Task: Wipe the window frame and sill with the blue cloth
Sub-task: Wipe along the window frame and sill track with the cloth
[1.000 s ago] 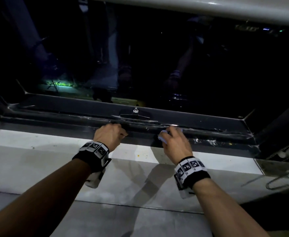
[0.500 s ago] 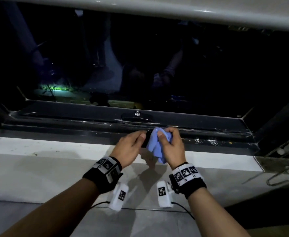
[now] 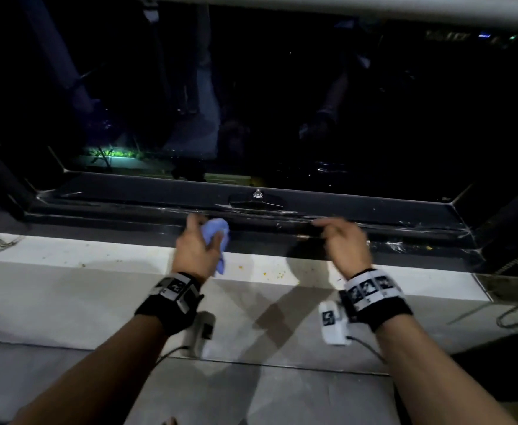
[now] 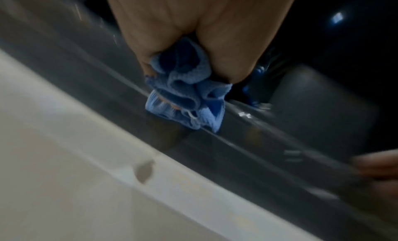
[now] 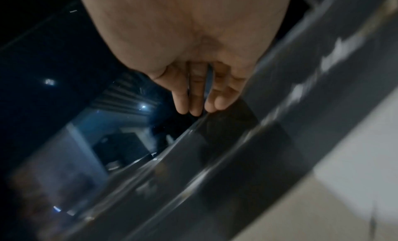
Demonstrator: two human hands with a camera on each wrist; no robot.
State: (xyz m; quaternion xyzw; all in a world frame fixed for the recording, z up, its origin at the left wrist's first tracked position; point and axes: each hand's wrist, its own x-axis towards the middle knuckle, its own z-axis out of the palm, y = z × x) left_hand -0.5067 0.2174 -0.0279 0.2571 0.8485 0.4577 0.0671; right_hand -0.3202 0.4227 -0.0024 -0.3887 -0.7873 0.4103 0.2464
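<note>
Cloth work has passed to the left hand (image 3: 197,246), which grips the blue cloth (image 3: 216,233) bunched in curled fingers and thumb, a loose tail hanging down toward the white sill (image 3: 98,256). From the left wrist view the crumpled cloth (image 4: 185,95) hangs just over, perhaps touching, the dark lower rail of the window frame (image 4: 247,142). Bunching it gives a thick pad that can be pressed into the frame's narrow grooves, and the left hand seems set to work along the rail.

The right hand (image 3: 342,243) holds nothing: its fingers (image 5: 193,95) lie relaxed and nearly straight, tips hovering at the frame's edge (image 3: 374,230), probably to steady the body. Small yellowish crumbs dot the sill between the hands, so the sill looks not yet wiped.

Half a second ago both hands met at the middle with the cloth pinched in the right; now the cloth sits in the left, and the hands are well apart.
</note>
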